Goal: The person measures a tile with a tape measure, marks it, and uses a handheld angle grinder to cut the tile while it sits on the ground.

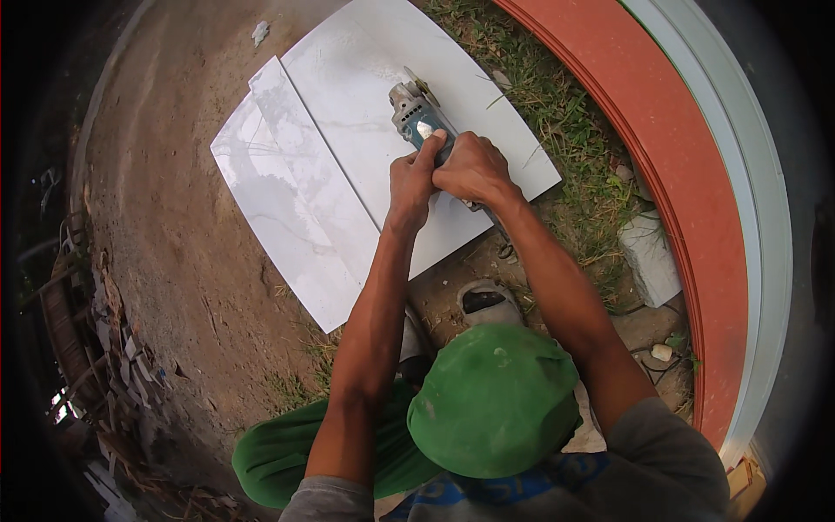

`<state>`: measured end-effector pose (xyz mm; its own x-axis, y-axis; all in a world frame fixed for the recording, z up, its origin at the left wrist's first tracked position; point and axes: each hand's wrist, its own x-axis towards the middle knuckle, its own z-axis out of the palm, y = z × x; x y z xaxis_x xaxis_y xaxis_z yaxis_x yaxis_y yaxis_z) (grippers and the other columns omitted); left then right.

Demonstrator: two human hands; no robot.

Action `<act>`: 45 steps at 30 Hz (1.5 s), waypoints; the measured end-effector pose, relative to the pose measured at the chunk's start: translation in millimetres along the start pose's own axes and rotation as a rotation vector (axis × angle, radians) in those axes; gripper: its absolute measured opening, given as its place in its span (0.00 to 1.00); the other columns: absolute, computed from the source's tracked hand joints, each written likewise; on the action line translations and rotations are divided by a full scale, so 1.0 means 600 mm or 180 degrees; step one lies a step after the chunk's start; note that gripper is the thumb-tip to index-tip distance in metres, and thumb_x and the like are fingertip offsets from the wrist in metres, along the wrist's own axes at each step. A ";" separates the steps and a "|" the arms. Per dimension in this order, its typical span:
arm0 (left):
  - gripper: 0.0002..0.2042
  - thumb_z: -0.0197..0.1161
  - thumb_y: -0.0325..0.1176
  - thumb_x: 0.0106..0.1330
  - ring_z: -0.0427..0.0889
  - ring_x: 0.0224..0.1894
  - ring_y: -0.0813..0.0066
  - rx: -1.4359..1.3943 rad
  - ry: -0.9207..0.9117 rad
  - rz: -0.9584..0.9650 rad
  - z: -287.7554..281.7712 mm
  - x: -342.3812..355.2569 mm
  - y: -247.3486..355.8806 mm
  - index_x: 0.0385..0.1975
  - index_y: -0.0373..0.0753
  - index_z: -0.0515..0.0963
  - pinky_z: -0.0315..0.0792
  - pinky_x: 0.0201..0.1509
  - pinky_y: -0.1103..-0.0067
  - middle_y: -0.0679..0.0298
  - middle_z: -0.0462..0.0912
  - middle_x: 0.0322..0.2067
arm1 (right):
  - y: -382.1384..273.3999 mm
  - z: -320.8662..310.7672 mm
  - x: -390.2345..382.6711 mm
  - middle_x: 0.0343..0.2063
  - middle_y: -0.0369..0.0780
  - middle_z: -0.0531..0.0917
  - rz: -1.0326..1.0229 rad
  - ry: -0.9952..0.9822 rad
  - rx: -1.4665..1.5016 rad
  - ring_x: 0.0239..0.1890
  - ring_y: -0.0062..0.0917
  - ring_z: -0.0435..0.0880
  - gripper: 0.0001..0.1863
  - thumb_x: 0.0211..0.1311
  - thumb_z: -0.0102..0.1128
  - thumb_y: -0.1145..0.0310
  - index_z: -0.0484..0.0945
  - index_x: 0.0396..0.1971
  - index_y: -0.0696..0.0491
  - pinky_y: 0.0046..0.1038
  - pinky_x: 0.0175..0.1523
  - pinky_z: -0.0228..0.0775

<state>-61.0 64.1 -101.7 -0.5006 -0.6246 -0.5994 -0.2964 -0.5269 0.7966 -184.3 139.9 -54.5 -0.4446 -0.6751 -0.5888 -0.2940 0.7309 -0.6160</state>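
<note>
Both of my hands grip a teal angle grinder [417, 122] with a grey metal head. My left hand [412, 183] wraps around its body with the thumb along the top. My right hand [474, 167] closes around it just to the right, against the left hand. The thin disc [421, 85] stands on edge at the far right of the head, over a large white slab [357, 61]. Whether the disc touches the slab, I cannot tell. A marbled white piece [296, 183] lies along the slab's left side, bounded by a straight dark line.
A dark cord [505, 250] trails from the grinder's rear. A pale block [651, 261] stands by the red wall base [704, 200] on the right. Grass [574, 148] edges the slab. My green-clad knees [491, 400] are close below. Scrap debris [130, 374] litters the left.
</note>
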 end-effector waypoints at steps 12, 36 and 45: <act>0.32 0.75 0.55 0.68 0.87 0.35 0.69 -0.0076 0.0071 0.0113 -0.027 0.052 0.037 0.39 0.21 0.85 0.83 0.43 0.72 0.54 0.88 0.35 | -0.038 0.003 0.055 0.32 0.51 0.91 -0.0033 0.0092 -0.0145 0.39 0.46 0.94 0.16 0.46 0.70 0.63 0.88 0.32 0.61 0.41 0.49 0.86; 0.34 0.76 0.56 0.67 0.88 0.38 0.67 0.0024 0.0047 0.0180 -0.065 0.133 0.083 0.40 0.20 0.84 0.85 0.48 0.71 0.52 0.88 0.38 | -0.089 -0.004 0.124 0.39 0.55 0.92 -0.0045 0.0105 0.0141 0.44 0.47 0.93 0.22 0.45 0.73 0.62 0.88 0.37 0.65 0.40 0.52 0.85; 0.33 0.76 0.56 0.67 0.88 0.37 0.66 0.0015 0.0067 0.0195 -0.078 0.157 0.106 0.40 0.20 0.84 0.85 0.47 0.71 0.52 0.88 0.38 | -0.108 -0.003 0.157 0.40 0.52 0.92 -0.0068 0.0095 0.0037 0.46 0.45 0.94 0.21 0.47 0.71 0.61 0.88 0.39 0.61 0.40 0.53 0.85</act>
<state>-88.8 -55.0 -111.1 -0.5006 -0.6677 -0.5510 -0.2697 -0.4845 0.8322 -208.6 29.3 -69.4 -0.4634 -0.6871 -0.5596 -0.2940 0.7150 -0.6343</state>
